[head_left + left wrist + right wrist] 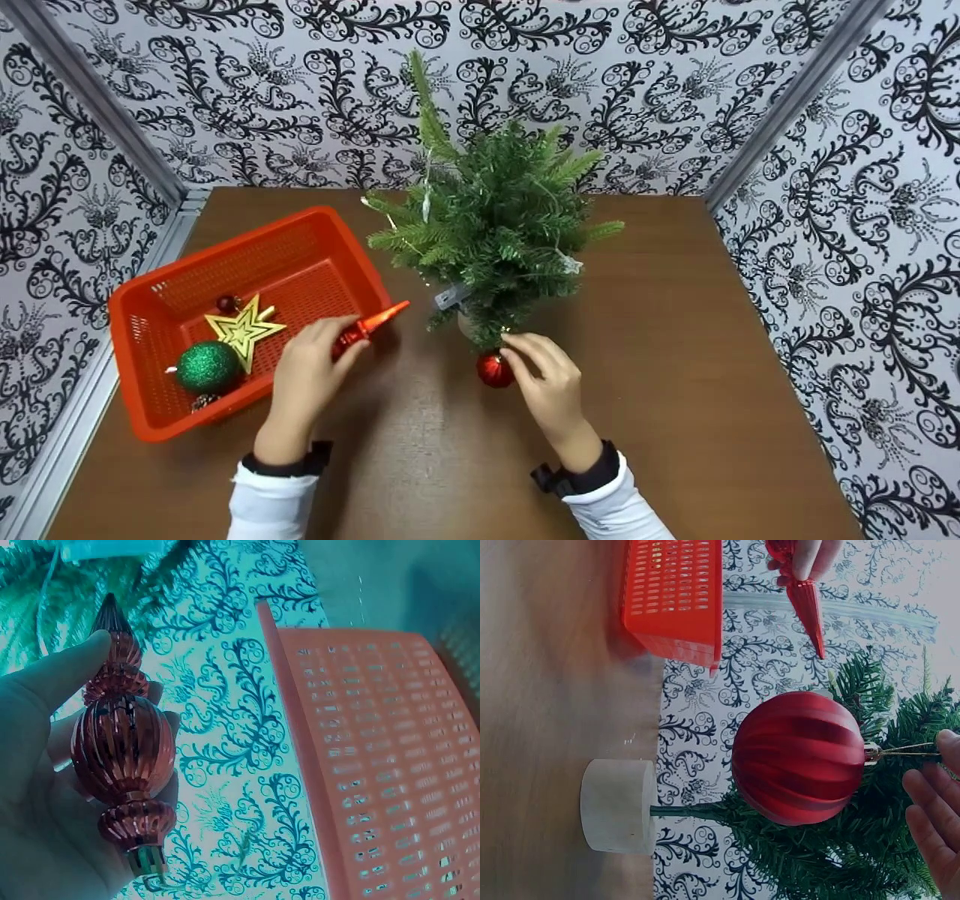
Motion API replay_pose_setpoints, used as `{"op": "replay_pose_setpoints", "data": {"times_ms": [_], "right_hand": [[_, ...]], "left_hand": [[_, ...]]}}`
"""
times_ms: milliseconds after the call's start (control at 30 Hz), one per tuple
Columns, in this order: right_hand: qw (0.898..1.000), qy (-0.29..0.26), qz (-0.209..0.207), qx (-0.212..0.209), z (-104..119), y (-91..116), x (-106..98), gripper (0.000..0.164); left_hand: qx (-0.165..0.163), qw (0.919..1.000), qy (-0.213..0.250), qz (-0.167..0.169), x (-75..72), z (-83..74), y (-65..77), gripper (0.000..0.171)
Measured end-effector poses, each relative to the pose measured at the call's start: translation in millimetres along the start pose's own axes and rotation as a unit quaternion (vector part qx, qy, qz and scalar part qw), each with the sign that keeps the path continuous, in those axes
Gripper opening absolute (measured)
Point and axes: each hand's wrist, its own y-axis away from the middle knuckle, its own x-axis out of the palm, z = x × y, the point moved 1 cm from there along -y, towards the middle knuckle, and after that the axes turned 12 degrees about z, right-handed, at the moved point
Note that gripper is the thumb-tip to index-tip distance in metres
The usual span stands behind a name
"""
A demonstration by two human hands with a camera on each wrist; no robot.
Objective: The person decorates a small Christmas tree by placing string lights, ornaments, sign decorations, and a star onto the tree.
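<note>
My left hand (309, 367) holds a shiny red finial-shaped ornament (124, 742) by its body, the pointed tip toward the tree; it is above the basket's near right side. With thumb and fingertips, my right hand (551, 379) pinches the gold hanging loop (909, 751) of a ribbed red bauble (799, 757). The bauble hangs at the front low branches of a small artificial Christmas tree (510, 210). Whether the loop is over a branch, I cannot tell. A pale round base (617, 806) carries the tree's trunk in the right wrist view.
An orange plastic basket (322, 212) stands left of the tree. Inside lie a gold star (246, 330), a glittery green ball (208, 367), a small dark red ball (226, 303) and a pinecone (204, 403). Patterned walls (225, 75) border the brown table (675, 360).
</note>
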Motion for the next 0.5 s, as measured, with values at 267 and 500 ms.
{"op": "replay_pose_setpoints", "data": {"times_ms": [267,500], "right_hand": [[1.0,0.007,0.023,0.011,3.0,5.3,-4.9,0.039],[1.0,-0.008,0.017,0.0,13.1,11.2,-19.7,0.042]], "left_hand": [[0.098,0.9946,0.004,-0.035,5.3,-25.3,17.1,0.039],[0.126,0.9896,-0.017,-0.067,3.6,-41.3,28.8,0.037]]}}
